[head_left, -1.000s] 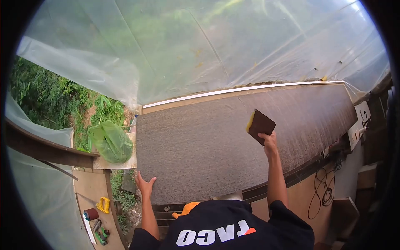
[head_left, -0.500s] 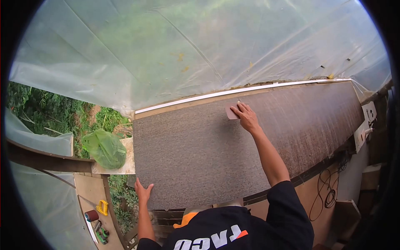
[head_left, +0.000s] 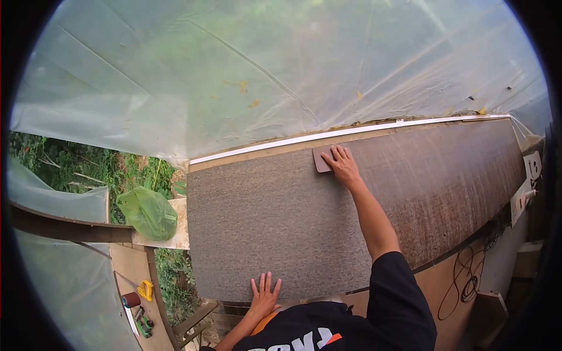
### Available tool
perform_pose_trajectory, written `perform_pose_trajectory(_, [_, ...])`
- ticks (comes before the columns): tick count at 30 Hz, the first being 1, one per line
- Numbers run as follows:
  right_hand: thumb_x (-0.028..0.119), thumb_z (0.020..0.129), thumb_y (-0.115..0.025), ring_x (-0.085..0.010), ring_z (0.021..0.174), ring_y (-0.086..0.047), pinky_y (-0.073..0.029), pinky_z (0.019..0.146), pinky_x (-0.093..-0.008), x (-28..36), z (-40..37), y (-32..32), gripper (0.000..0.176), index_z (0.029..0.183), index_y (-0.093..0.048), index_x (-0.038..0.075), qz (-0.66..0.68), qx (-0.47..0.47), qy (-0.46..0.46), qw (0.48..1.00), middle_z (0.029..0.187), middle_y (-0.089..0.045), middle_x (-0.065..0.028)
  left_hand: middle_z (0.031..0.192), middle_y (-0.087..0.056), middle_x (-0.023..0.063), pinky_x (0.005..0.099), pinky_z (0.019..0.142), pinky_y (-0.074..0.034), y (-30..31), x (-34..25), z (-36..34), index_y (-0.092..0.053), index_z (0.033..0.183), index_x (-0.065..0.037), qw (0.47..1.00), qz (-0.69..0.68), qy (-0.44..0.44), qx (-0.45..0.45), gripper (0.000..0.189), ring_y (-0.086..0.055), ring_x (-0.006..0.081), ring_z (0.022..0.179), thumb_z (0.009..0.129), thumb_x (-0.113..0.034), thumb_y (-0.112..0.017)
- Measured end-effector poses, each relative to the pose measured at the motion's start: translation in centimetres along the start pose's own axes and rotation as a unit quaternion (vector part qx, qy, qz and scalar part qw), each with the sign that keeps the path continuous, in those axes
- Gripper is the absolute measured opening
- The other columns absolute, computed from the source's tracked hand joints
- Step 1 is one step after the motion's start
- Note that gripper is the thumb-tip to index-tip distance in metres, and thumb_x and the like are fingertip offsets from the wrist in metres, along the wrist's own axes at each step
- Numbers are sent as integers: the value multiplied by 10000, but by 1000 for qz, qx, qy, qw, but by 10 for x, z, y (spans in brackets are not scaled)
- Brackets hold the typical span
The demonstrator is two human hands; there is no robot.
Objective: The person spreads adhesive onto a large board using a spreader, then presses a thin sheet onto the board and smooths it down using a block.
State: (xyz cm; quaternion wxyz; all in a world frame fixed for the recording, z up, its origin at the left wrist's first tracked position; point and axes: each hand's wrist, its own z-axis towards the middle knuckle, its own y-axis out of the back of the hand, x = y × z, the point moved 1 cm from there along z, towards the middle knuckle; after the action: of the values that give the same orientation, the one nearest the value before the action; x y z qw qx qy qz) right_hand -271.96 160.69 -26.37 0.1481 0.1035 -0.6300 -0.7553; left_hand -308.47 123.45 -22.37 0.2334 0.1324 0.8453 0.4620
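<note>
A long panel with a speckled grey-brown surface lies in front of me, duller at the left and shinier with streaks at the right. Near its far edge, my right hand presses a flat pinkish-brown rectangular pad against the surface, with the pad sticking out to the left of the fingers. My left hand rests on the panel's near edge, fingers spread and holding nothing.
Plastic sheeting hangs beyond a white strip along the far edge. At left are a green bag, a yellow tool, a dark red roll and a green tool. Black cable hangs at right.
My left hand has moved right along the near side, from the panel's left corner. My right hand and the pad have shifted slightly left. The view has shifted a little.
</note>
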Motion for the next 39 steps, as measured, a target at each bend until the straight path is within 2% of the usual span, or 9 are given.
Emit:
perform_pose_trajectory(10, [83,895,-451,-357,1365,-349,-239,1150,-449,-3,3,-10,547,1422,-428,228,14,-8,9,1000,1450,-397,-181,1564,-57,213,765,1021,-122,3,-26,32,-159,1515,-173,998,15,-61,-13,1076,-45,414,1440,689,-426,-799])
perform_pose_trajectory(15, [52,861,-499,-294,1293,-446,-394,1041,-395,0,-2,21,497,1309,-563,255,85,44,-17,995,1359,-516,-103,1572,-37,195,773,1011,-134,5,-33,43,-158,1517,-197,997,39,-63,18,1081,-32,411,1443,680,-421,-806])
perform_pose_trajectory(18, [119,885,-474,-270,1202,-510,-401,1010,-380,2,7,53,406,1243,-616,250,130,84,-41,987,1224,-593,-70,1573,-28,192,783,998,-140,-1,-31,43,-159,1517,-211,998,23,-65,15,1084,-29,411,1443,676,-419,-809])
perform_pose_trajectory(23, [110,869,-496,-236,1175,-539,-414,991,-366,-20,25,42,405,1222,-630,258,87,0,-22,996,1189,-618,-46,1573,-38,187,790,992,-139,0,-32,46,-162,1516,-221,997,35,-58,34,1086,-36,413,1440,670,-420,-813])
perform_pose_trajectory(26, [24,834,-515,-238,1203,-533,-445,973,-364,-29,26,43,478,1221,-635,279,72,92,-37,992,1257,-606,-12,1573,-41,184,791,993,-137,1,-32,45,-171,1513,-218,997,29,-59,36,1092,-40,412,1440,657,-415,-818])
perform_pose_trajectory(30, [84,859,-506,-268,1037,-637,-528,827,-401,-37,9,64,424,1173,-664,321,109,166,-51,979,1174,-654,-9,1570,-51,185,788,1001,-121,0,-34,46,-185,1508,-223,998,24,-58,8,1099,-46,406,1442,633,-391,-828])
perform_pose_trajectory(34, [84,870,-511,-267,1074,-618,-523,835,-397,-22,-52,89,438,1184,-655,352,107,259,-49,959,1210,-637,4,1570,-58,187,791,1005,-100,3,-36,47,-183,1507,-187,997,34,-65,11,1110,-38,408,1444,626,-396,-824])
perform_pose_trajectory(36, [98,883,-509,-264,1086,-612,-518,838,-397,-12,-94,101,421,1188,-655,348,113,289,-61,949,1224,-631,10,1566,-48,213,798,1003,-46,4,-36,52,-192,1491,-114,994,60,-93,-3,1139,-19,417,1446,599,-428,-827])
perform_pose_trajectory(39, [123,892,-508,-256,1129,-588,-515,843,-385,8,-162,125,402,1196,-652,343,129,304,-76,941,1246,-621,24,1582,-42,170,799,1004,-23,9,-31,57,-176,1483,-68,986,60,-154,-15,1148,-1,394,1457,608,-456,-809])
